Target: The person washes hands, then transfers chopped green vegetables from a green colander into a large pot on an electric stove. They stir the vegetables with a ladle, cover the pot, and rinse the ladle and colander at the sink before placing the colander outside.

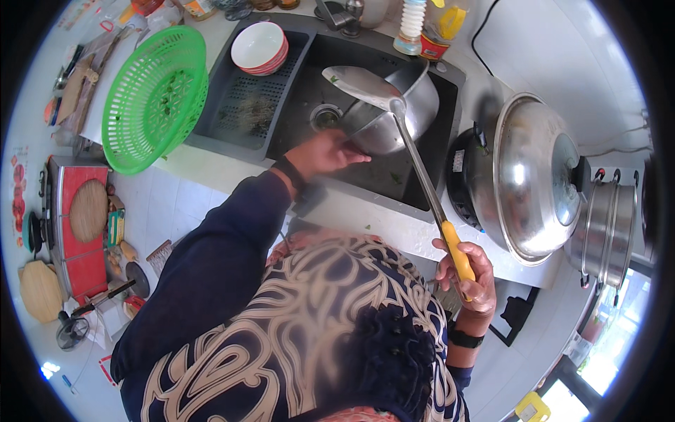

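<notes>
My right hand is closed around the yellow handle of a metal ladle. The ladle's broad bowl, with a green bit in it, hangs over a tilted stainless steel bowl in the dark sink. My left hand, slightly blurred, is at the near left rim of that steel bowl; its thumb and fingers seem to be on the rim, but the grip is partly hidden. Green scraps lie on the sink floor. Left of the basin, a stack of red-and-white bowls sits on the perforated drain tray.
A green plastic colander with leafy bits stands left of the sink. A large lidded steel wok is at the right, beside a steel steamer pot. The faucet and bottles line the far edge.
</notes>
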Demonstrator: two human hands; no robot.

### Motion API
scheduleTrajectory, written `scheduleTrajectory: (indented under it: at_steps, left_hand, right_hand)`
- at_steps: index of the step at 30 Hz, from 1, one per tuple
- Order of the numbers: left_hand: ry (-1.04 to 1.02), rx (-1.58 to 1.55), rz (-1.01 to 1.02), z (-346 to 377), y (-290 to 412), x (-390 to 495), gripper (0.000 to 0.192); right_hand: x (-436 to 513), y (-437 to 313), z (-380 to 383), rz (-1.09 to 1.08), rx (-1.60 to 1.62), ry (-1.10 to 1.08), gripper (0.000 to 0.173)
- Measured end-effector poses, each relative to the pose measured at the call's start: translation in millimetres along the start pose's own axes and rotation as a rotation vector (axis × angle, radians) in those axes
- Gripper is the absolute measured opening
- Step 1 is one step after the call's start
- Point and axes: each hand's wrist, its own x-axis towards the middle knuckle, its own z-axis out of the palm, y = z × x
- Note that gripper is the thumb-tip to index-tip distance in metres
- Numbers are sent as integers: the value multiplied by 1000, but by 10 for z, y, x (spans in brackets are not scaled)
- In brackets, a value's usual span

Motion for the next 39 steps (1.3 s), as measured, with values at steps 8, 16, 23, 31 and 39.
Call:
scheduleTrajectory:
  at_steps: [8,16,23,31,39]
  left_hand:
    - [-56,51,-2,-232,-70,191,54]
    - [-104,42,-15,-186,-214,117,51]
    - [-93,208,-13,-139,-257,-80,51]
    - [-62,182,-5,-51,-358,-230,51]
    - [70,305,3,1,-298,-260,52]
  right_hand:
    - [69,30,-26,89,54,-51,73]
    - [288,19,102,167,124,-158,64]
    - [447,-8,219,250,139,-202,58]
    - [598,22,320,264,186,-272,58]
    - [643,21,369,269,188,-314,57]
